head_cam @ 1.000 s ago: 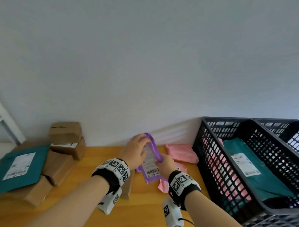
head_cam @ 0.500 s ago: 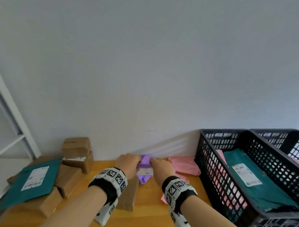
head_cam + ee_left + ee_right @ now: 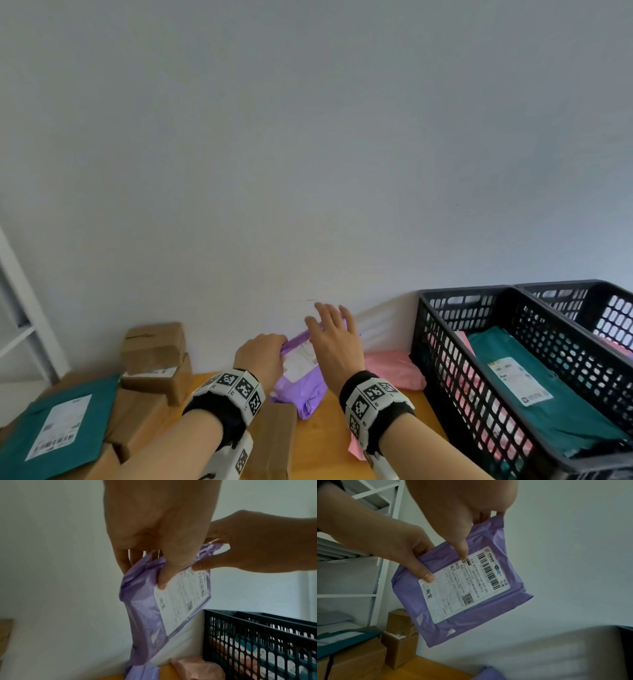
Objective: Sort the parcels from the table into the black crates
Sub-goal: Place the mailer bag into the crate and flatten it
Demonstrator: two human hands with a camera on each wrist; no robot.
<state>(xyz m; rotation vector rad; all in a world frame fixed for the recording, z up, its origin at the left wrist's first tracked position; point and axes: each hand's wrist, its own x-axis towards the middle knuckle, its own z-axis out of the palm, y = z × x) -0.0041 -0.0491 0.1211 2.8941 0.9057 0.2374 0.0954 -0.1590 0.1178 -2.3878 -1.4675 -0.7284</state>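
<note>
A pale wall (image 3: 308,154) backs the wooden table (image 3: 322,442), where both hands hold a purple parcel (image 3: 464,588) up in the air, label facing the person. The left hand (image 3: 262,358) pinches its left edge, thumb on the label (fingers curled behind). The right hand (image 3: 337,337) grips the top edge, fingers extended behind, thumb in front. The black crate (image 3: 455,349) stands just right.
</note>
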